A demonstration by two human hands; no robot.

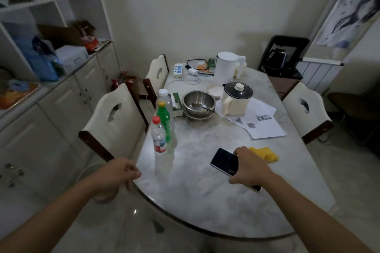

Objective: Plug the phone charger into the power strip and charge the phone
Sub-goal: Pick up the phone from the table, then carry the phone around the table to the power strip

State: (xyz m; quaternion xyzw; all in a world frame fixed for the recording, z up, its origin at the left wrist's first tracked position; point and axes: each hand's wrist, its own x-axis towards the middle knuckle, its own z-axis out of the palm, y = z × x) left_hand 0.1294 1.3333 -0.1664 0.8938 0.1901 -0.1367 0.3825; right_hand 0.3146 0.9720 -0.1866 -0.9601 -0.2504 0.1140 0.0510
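Marble-patterned oval table (pixel 205 195) holds everything. At its near edge, the right hand (pixel 249 167) grips a dark-screened, white-edged phone (pixel 225 162) lying on the surface. The left hand (pixel 117 176) hangs loosely curled, empty, beside the table's left rim. At the far end lie a white power strip with blue switches (pixel 178 70) and, just beside it, a white charger with coiled cable (pixel 193 72).

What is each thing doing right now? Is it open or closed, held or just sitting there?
Phone: screen dark, gripped by the right hand.
Left hand: loosely curled, holding nothing.
Charger: lying beside the power strip, not plugged in.
Cream pot: lid on.
Metal bowl: upright, spoon inside.
Three bottles: upright, capped.
White kettle: upright, lid shut.
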